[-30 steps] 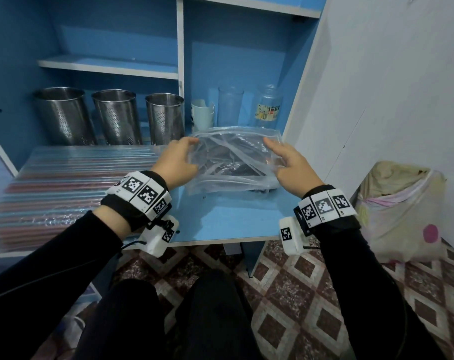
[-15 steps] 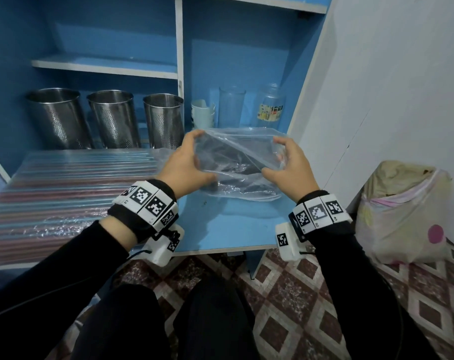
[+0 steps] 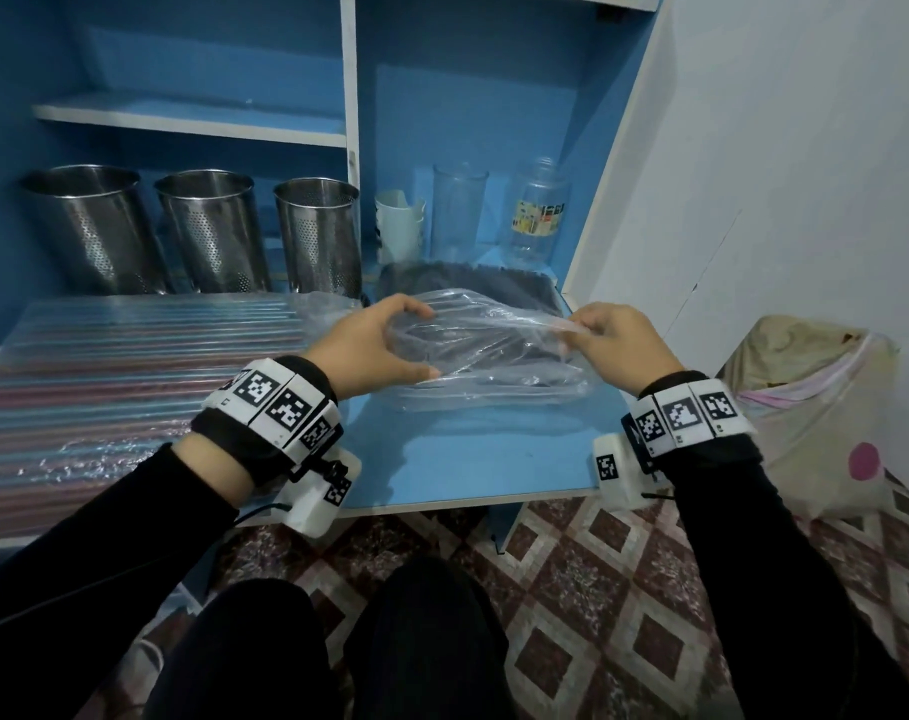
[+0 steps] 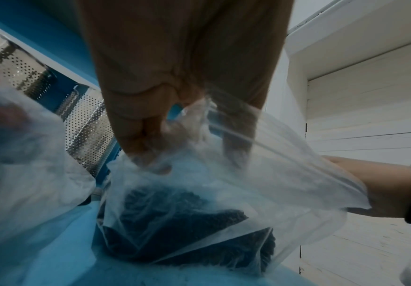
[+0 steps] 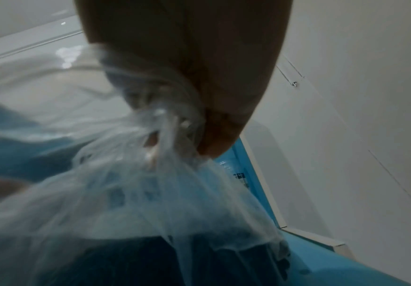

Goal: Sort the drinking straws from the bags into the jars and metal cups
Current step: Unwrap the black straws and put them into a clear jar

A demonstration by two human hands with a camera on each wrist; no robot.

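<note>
A clear plastic bag of black straws lies on the blue desk, in front of me. My left hand grips the bag's left end, fingers curled round the film. My right hand pinches the bag's right edge, and the plastic bunches at its fingertips. A second bag of black straws lies just behind. A wide bag of coloured striped straws covers the desk's left half. Three perforated metal cups stand at the back left; a glass jar and a tall glass stand at the back right.
White paper cups stand beside the tall glass. A shelf divider splits the cabinet. A white wall closes the right side, with a lined waste bin on the tiled floor below it. My knees sit under the desk's front edge.
Both hands have drawn the bag nearer to me and spread apart. The right hand has shifted from a flat hold to a pinch on the bag's right edge.
</note>
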